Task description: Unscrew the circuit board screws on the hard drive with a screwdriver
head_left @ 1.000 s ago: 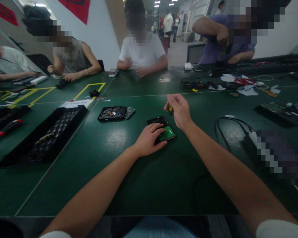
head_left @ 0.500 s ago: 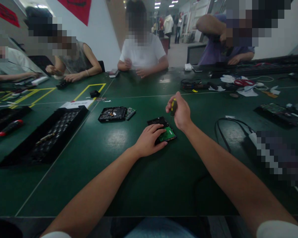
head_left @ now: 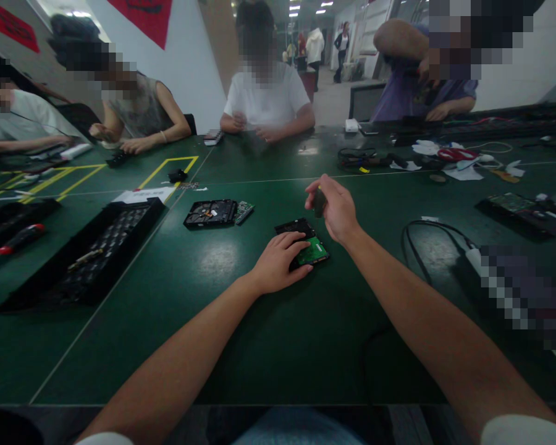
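A hard drive [head_left: 315,250] with a green circuit board lies on the green table in front of me. My left hand [head_left: 280,262] rests over its left part, thumb along the near edge and fingers across the top, gripping it. Above the drive's far right side, my right hand [head_left: 336,209] is closed around the dark handle of a screwdriver [head_left: 320,203]. The screwdriver's shaft is too blurred to make out. Left of the drive lies another hard drive [head_left: 208,213], with a loose circuit board [head_left: 244,212] beside it.
A long black tray [head_left: 115,247] stands at left, near a red and black screwdriver [head_left: 21,239]. To the right are a black cable [head_left: 405,238] and another drive with an exposed board [head_left: 523,210]. Several people sit across the table [head_left: 259,346].
My right hand has turned slightly on the screwdriver, so the handle's yellow part barely shows now. My left hand and the hard drive stay in place.
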Demonstrator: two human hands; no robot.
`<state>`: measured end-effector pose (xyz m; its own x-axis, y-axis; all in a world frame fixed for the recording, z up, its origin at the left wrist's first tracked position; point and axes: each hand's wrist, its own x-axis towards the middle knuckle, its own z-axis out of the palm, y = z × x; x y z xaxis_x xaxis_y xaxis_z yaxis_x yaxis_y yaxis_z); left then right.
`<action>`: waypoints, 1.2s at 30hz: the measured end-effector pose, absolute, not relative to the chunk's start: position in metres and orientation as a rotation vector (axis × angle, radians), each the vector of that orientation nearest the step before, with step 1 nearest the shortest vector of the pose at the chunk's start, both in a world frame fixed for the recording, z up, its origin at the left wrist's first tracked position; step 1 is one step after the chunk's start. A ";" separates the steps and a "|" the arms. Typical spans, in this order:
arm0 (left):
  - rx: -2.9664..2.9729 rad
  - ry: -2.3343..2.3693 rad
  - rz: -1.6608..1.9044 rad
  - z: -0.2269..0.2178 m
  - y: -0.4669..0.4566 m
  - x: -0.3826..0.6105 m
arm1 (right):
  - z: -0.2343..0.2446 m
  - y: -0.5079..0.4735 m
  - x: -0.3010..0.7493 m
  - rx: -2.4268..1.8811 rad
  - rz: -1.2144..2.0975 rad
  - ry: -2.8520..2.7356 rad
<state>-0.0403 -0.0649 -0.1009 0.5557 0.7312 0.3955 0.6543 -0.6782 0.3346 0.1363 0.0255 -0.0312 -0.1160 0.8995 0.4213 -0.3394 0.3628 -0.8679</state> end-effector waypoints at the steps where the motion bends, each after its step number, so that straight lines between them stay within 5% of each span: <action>1: 2.638 1.183 0.773 -0.101 -0.065 -0.040 | -0.031 0.026 0.136 -0.582 1.164 -1.270; 36: 2.618 1.175 0.767 -0.100 -0.065 -0.040 | -0.031 0.022 0.134 -0.567 1.218 -1.254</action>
